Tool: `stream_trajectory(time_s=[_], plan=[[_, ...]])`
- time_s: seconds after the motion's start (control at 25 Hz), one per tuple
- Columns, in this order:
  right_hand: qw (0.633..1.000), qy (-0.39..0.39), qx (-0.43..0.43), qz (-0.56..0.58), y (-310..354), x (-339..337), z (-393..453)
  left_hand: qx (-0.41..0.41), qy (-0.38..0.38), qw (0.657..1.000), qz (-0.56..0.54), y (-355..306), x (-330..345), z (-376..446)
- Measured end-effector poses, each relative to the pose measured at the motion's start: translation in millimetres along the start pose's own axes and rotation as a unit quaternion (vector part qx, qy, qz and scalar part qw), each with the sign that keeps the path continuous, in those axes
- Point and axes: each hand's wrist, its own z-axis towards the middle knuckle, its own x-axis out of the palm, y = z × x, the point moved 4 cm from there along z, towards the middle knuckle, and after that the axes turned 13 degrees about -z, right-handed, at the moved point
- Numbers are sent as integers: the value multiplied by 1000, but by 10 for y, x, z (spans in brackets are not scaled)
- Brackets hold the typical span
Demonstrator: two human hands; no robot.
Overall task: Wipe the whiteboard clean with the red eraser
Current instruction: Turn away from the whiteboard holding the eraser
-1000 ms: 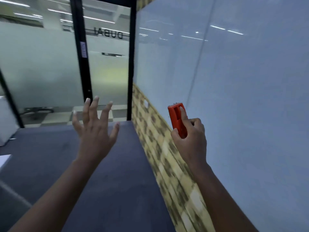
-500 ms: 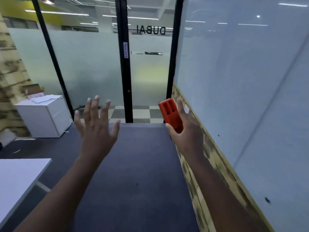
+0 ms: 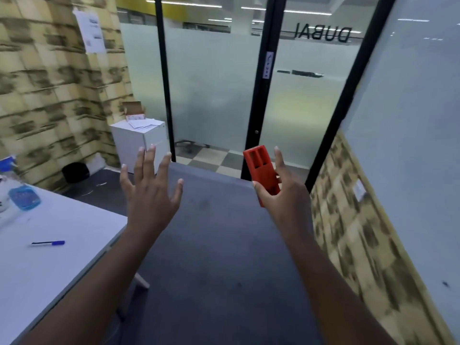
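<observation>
Eraser, red plastic block with two slots moulded in its back [image 3: 261, 174], sits in the right hand [image 3: 281, 192], carried in mid-air over the dark grey carpet floor [image 3: 211, 257], well apart from the whiteboard. Grip on it: thumb along the near side, fingers curled round the far side, forefinger raised straight beside the block. Slotted back faces the camera, so the wiping face likely points away toward the palm side; cannot see the pad itself.

Whiteboard, glossy pale panel [image 3: 410, 145], runs along the right edge of view above a band of tan block-patterned wall. One small dark mark shows low on it [image 3: 445, 284]; the rest of the visible part reads blank. Judgement: the eraser is held ready but not in wiping position, since the head faces the frosted glass door [image 3: 298, 108] rather than the board.

Left hand [image 3: 149, 195] holds nothing, fingers spread and straight, palm forward, probably for balance while turning.

White bench [image 3: 62, 265] at left carries a blue-capped marker pen [image 3: 47, 243] and a blue lidded container [image 3: 24, 197]. Beyond it, a white drawer cabinet [image 3: 142, 143] with papers on top stands against the wall.
</observation>
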Motion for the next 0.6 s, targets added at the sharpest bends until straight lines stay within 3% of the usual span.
stream_trajectory(time_s=[0.32, 0.6], plan=[[996, 51, -59, 32, 1096, 1867, 995, -96, 17, 994, 43, 1913, 629, 792], [981, 141, -108, 75, 2125, 3564, 1450, -209, 67, 969, 117, 3534, 992, 866]])
